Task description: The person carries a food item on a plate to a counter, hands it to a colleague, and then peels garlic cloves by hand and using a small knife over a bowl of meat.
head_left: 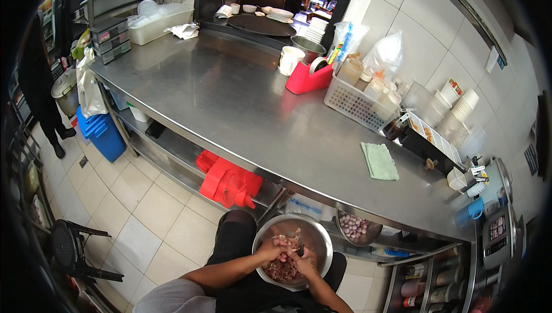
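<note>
A wide stainless steel bowl (pixel 326 244) rests on my lap, with a heap of reddish-brown pieces (pixel 280 271) in it that look like onion or shallot skins. Over the bowl, my left hand (pixel 272 250) is closed with its fingers pinched together; what they hold is too small to name. Close beside it, my right hand (pixel 305 263) has its fingers curled, and a narrow dark object shows at them, its kind unclear. Under the counter stands another metal bowl (pixel 374 236) full of small purple-white bulbs (pixel 352 225) like peeled shallots.
A long steel counter (pixel 241 94) runs in front of me, bearing a green cloth (pixel 379 161), a white basket of squeeze bottles (pixel 351 104) and a red tape dispenser (pixel 307 78). Red bags (pixel 229 182) hang off the lower shelf. A black stool (pixel 75 250) stands left; another person (pixel 40 83) is farther off.
</note>
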Available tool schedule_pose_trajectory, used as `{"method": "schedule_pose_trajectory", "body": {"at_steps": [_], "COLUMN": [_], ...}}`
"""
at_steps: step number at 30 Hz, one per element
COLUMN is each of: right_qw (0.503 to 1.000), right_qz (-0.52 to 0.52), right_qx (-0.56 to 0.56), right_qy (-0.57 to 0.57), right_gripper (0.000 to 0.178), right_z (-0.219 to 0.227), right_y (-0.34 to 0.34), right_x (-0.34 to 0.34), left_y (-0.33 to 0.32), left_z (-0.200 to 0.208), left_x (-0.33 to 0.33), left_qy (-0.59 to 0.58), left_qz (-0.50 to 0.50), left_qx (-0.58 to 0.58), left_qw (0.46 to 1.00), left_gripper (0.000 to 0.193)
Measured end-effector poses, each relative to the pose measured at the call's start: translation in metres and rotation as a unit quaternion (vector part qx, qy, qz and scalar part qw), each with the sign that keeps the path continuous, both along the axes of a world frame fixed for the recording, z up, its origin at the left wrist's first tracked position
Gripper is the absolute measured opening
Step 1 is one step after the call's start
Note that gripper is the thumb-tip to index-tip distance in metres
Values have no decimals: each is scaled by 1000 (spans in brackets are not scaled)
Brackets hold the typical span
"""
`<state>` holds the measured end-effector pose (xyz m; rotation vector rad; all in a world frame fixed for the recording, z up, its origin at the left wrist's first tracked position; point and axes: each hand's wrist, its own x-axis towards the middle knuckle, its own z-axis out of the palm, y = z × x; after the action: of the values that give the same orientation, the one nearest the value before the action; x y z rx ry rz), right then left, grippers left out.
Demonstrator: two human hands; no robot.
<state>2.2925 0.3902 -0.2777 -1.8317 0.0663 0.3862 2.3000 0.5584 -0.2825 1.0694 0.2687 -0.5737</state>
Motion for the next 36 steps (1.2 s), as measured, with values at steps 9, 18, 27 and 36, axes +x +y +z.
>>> {"method": "schedule_pose_trajectory", "body": {"at_steps": [9,18,27,36], "right_qw": [995,995,965,989], "right_qz": [-91,-97,-132,-105], "right_qx": [40,34,216,100], "right_qy": [-3,-2,64,3], "right_gripper": [15,20,17,27], "right_z": [1,64,72,67], "right_y": [11,19,15,0], "right_x": [-10,4,-6,-1], "left_y": [3,12,16,16], "left_z": [-16,35,55,55], "left_x": [-3,7,-1,5], "left_qy": [1,-141,-128,-79], "left_qz": [31,18,31,57], "left_qx": [-48,-121,-89,-106], "left_qw": [998,982,987,990], "left_gripper": [18,21,32,26]}}
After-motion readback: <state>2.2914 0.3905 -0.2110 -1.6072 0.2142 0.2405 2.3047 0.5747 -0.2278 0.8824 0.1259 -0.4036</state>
